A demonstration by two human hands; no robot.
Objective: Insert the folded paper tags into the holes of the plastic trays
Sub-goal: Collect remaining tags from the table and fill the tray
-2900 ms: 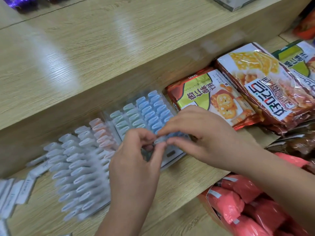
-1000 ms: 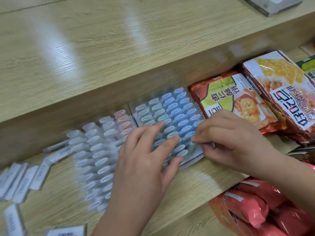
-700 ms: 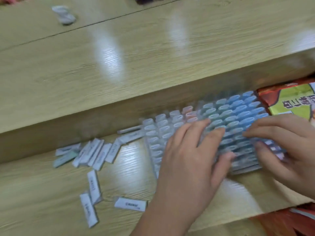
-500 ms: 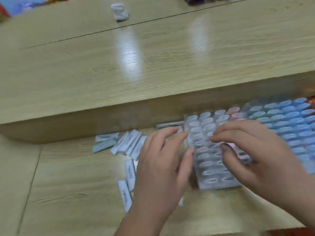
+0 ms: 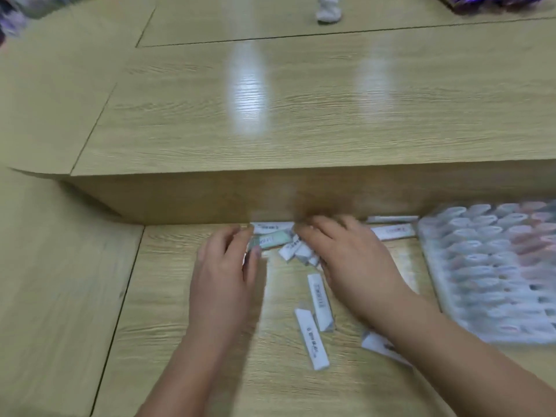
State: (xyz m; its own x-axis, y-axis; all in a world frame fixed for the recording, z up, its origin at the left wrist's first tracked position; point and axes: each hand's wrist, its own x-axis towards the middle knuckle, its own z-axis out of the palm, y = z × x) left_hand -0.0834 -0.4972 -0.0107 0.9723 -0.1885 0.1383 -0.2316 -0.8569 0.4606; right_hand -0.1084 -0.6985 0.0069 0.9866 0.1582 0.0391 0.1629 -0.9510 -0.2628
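The left hand (image 5: 225, 266) and right hand (image 5: 352, 266) hover over the heap of folded paper tags (image 5: 279, 242) at 12 o'clock on the lower surface (image 5: 301, 395); blur hides whether the fingers (image 5: 316, 228) are clamped on one. It would be best to pinch a single tag by one end and carry it to the plastic tray (image 5: 493, 272) at 3 o'clock. I count one tray in view, three single tags at the heap's 6 o'clock, two at its 3 o'clock, and a heap too blurred to count.

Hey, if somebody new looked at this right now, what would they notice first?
Two hands, the left hand and right hand, meet over a small heap of folded paper tags at the foot of the raised wooden step; blur hides whether either grips one. At the right edge lies a plastic tray packed with rows of tags, and loose tags lie between the forearms.
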